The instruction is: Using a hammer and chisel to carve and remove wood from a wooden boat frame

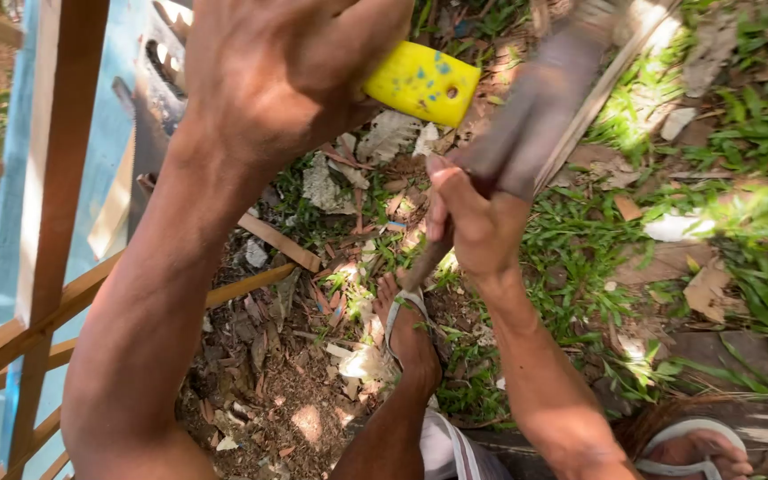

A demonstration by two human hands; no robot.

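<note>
My left hand is clenched around a yellow tool handle, top centre of the head view. Only the butt end of the handle sticks out past my fingers; it has blue specks and a small hole. I can't see the working end of that tool, since my hand covers it.

My right hand is gripping a long grey blade, blurred, running from my fist up toward the top right. A thin brown stick-like piece comes out below the fist, pointing down-left; I can't tell whether it's the blade's own handle. The yellow handle sits just left of the blade, close but not clearly touching.

Below the hands is my left foot in a sandal with a pale strap, standing on bare dirt littered with wood chips and dry leaves. My right foot, also in a sandal, is at the bottom right edge.

On the left are a wooden frame of reddish-brown slats and a light blue panel behind it. A handsaw with a toothed edge leans there, just behind my left wrist. Green grass with sun patches fills the right side.
</note>
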